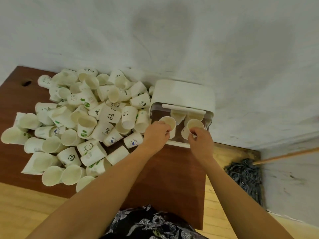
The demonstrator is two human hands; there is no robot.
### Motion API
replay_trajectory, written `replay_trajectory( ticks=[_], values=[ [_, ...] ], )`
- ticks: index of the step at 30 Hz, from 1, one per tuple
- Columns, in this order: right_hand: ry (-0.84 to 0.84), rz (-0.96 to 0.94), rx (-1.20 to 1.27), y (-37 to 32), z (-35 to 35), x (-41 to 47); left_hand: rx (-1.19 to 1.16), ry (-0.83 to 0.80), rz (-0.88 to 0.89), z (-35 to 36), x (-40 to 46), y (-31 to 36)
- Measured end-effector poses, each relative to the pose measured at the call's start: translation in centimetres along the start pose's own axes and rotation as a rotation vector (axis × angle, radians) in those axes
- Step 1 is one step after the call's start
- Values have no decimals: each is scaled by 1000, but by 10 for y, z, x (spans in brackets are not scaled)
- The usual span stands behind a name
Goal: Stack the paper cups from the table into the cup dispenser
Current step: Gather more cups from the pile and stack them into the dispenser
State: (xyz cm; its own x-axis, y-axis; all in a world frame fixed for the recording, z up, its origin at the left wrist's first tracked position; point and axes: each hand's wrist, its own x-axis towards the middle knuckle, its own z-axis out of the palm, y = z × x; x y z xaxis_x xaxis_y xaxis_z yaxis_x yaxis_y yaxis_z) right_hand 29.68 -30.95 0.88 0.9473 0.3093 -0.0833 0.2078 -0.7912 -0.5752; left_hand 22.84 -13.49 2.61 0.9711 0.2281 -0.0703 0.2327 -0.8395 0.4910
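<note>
- Both bare hands at centre right each grip one white paper cup: left hand (156,135), right hand (201,141).
- Cups (170,124) (193,125) sit at the white plastic cup dispenser (183,94).
- Loose printed paper cups (82,121) pile on the brown wooden table (172,169), centre left.

Both arms extended; left hand (156,135), right hand (201,141) gripping.

Cup pile (82,121) crowds dispenser's (183,94) left; bare table (172,169) in front.
</note>
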Motion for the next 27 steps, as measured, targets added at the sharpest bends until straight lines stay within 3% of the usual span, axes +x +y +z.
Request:
replay_trajectory(
  ticks=[11, 19, 27],
  values=[
    [-266, -7, -240, 34, 24, 15, 90, -102, -22, 41, 33, 1],
    [-285, 42, -224, 44, 33, 17, 88, -258, 4, 57, 40, -10],
    [-272, 1, -174, 48, 32, 13, 87, -259, 36, 73, 36, -9]
  ],
)
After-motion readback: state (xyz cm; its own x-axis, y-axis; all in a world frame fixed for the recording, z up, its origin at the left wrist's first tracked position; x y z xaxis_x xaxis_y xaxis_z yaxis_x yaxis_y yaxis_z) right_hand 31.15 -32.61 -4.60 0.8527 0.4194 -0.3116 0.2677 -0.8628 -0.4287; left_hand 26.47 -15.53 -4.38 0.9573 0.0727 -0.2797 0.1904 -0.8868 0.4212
